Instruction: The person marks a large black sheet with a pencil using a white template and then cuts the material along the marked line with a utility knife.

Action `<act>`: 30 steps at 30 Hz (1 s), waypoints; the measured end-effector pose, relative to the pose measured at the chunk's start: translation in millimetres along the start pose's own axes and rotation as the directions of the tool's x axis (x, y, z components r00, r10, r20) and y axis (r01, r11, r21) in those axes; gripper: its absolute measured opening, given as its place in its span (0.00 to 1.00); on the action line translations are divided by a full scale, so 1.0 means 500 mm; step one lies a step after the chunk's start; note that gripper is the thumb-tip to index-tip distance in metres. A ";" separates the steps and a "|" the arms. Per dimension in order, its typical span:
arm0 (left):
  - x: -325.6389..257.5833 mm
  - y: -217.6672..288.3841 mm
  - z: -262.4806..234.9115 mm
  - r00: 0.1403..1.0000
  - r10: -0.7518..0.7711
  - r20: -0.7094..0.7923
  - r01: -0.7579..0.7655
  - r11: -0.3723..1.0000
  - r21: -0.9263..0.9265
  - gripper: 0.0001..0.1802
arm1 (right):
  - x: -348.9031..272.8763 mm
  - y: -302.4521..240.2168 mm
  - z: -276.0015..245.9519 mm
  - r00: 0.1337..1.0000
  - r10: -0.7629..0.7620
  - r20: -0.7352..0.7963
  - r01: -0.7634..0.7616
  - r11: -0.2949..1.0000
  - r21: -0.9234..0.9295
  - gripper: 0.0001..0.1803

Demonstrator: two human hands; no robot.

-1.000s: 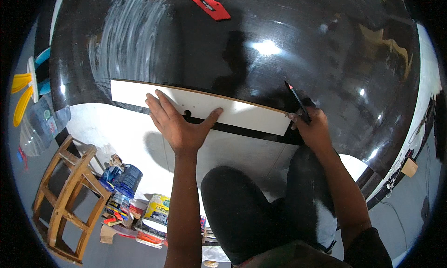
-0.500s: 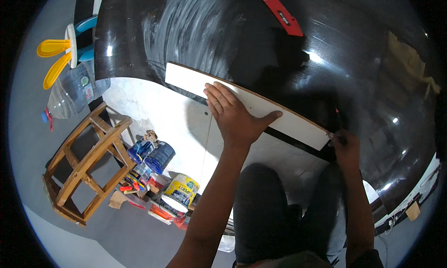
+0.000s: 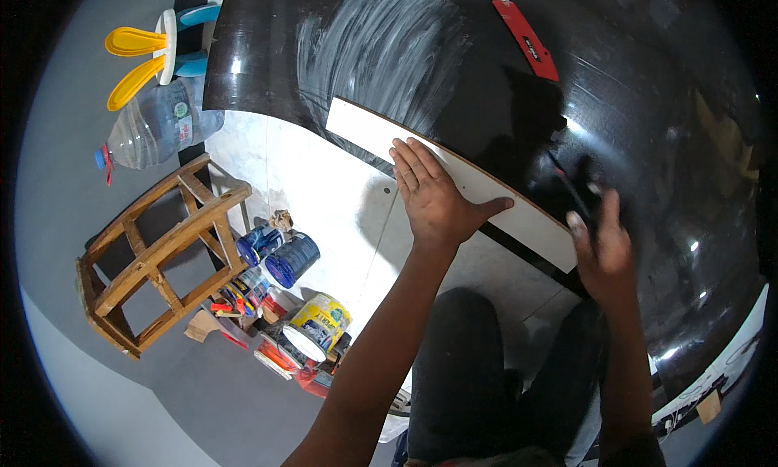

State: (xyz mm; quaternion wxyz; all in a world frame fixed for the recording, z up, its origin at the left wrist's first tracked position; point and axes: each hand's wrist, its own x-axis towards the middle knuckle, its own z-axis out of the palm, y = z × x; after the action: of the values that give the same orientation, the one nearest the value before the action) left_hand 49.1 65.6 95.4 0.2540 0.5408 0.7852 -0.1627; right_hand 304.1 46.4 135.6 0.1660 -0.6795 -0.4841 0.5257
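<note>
A long white board (image 3: 519, 218) with a thin brown edge lies slantwise along the near edge of a glossy black sheet (image 3: 486, 102). My left hand (image 3: 438, 199) presses flat on the board, its fingers together and its thumb stretched out to the right. Just beyond the board's right end, my right hand (image 3: 604, 252) grips a thin, dark, pen-like tool (image 3: 574, 188) between thumb and fingers. The tool's tip points away over the black sheet; blur and shadow hide its exact kind. Farther off lies a red utility knife (image 3: 523, 37) with its blade end toward the far side.
Whitish smears (image 3: 381, 53) mark the sheet's far left part. To the left stand a wooden frame (image 3: 162, 264), a large clear bottle (image 3: 150, 126), blue cans (image 3: 292, 260) and a yellow and white bucket (image 3: 318, 325). White tiles (image 3: 316, 183) show under the sheet's edge.
My right hand has moved a little away from the board's right end and the tool in it shows more plainly. My left hand stays on the board. The whole view has shifted slightly.
</note>
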 end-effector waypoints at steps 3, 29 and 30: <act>-0.001 -0.021 0.015 0.998 0.027 -0.057 -0.029 0.999 -0.040 0.97 | 0.106 -0.098 0.076 0.861 -0.492 0.125 0.508 0.838 -0.201 0.24; 0.007 -0.054 0.053 0.976 0.169 -0.138 -0.182 0.979 -0.090 0.94 | 0.338 -0.213 0.368 0.641 -0.623 0.448 0.759 0.600 -0.252 0.14; 0.009 -0.057 0.053 0.977 0.170 -0.132 -0.182 0.980 -0.084 0.94 | 0.332 -0.224 0.367 0.656 -0.586 0.476 0.744 0.607 -0.278 0.13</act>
State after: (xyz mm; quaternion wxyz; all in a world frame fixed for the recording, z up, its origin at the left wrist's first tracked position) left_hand 27.1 44.5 70.6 0.2438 0.6044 0.7554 -0.0679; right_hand 86.0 185.7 54.0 0.1047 -0.3636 -0.8328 0.4041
